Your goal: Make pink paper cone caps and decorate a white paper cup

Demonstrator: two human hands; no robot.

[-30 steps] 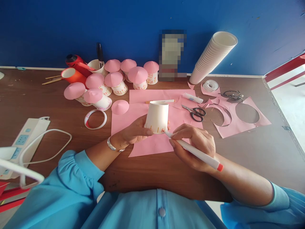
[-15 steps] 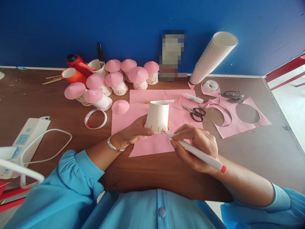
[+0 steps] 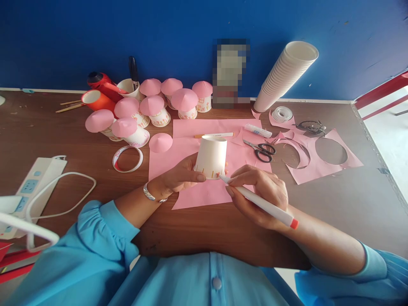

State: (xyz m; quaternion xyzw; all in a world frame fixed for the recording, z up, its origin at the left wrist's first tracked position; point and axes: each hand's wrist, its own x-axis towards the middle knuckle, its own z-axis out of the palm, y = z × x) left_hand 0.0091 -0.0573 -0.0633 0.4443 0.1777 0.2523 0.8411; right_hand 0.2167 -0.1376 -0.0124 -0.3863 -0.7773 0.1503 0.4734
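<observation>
My left hand is closed around the lower side of a white paper cup, held upside down over the pink paper. Short yellowish strokes and a small red-orange mark show near the cup's rim. In my right hand is a white marker pen with a red end, gripped like a pencil. Its tip is at the rim beside the red-orange mark. Behind the cup lies another white marker with an orange end. A loose pink paper cone sits left of the cup.
Several decorated cups with pink cone roofs stand at the back left. Black-handled scissors, a glue stick and pink scraps lie right. A tall cup stack leans on the wall. A tape roll and power strip are left.
My right hand has shifted slightly left, and the pen's rear end has swung a little left. The red-orange mark near the rim looks slightly larger. The cup has barely moved.
</observation>
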